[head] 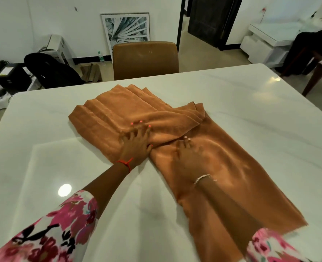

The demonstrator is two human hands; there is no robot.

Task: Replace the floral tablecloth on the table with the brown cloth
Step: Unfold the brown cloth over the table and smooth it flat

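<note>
The brown cloth (213,157) lies partly unfolded on the white glossy table (269,110). A folded stack of it sits toward the middle left, and one long panel runs from there down to the near right edge. My left hand (135,140) rests flat on the folded part with fingers spread. My right hand (186,154) lies on the unfolded panel just beside it, blurred, with its fingertips at the fold's edge. No floral tablecloth is in view.
A brown chair (145,57) stands at the table's far side. Behind it a framed leaf picture (125,28) leans on the wall. A black bag (50,70) and clutter lie on the floor at left. A white cabinet (269,42) and another person are at right.
</note>
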